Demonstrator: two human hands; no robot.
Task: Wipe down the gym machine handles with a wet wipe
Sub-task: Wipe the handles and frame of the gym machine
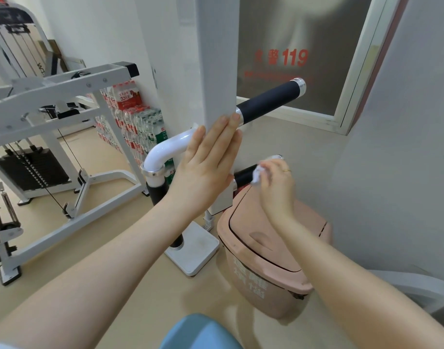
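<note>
Left hand [205,167] flat on post [217,59]; right hand [276,181] pinches wipe [256,175] on handle [243,175].

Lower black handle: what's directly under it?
Under the lower black handle sits a pink lidded bin, lid closed, contents unseen. The right hand presses a white wipe onto the handle, hiding much of the grip. The left hand rests flat on the white post.

A single wide-angle view from the person's head looks forward and down, close to the white square steel machine post [217,59] at twelve o'clock. Both forearms reach in from six o'clock. The beige vinyl floor [110,248] fills the lower frame, straight lines bowing at its edges.
</note>
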